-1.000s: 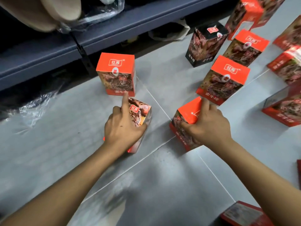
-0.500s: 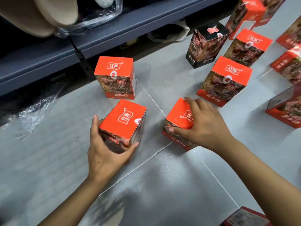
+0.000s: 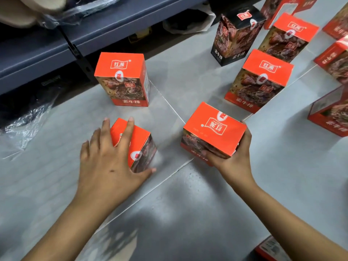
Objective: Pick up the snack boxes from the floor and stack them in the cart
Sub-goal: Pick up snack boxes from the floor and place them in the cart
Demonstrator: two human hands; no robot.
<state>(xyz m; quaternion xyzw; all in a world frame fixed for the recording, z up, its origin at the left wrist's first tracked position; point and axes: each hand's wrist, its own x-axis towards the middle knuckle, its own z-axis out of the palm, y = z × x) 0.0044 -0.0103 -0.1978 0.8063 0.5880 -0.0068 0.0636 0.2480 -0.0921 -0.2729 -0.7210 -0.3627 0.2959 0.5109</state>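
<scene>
While the right hand clasps the held snack box from its near side, thumb pressed on the printed face and fingers curled round the far edge, the box sits tilted with its orange top turned upward. Whether its base touches the grey floor cannot be told. Left of that grip, well apart, the left hand lies over the second snack box, which rests on the floor. Its fingers are straight and spread across the orange top and its thumb stretches along the near side, a wide, flat touch rather than a pinch. Just beyond the left fingertips stands an upright snack box. Beyond the right-hand grip stands another orange box, with a black-topped box behind it and further boxes off to the right. A dark blue shelf runs along the far side, and crumpled plastic wrap lies left of the left hand.
</scene>
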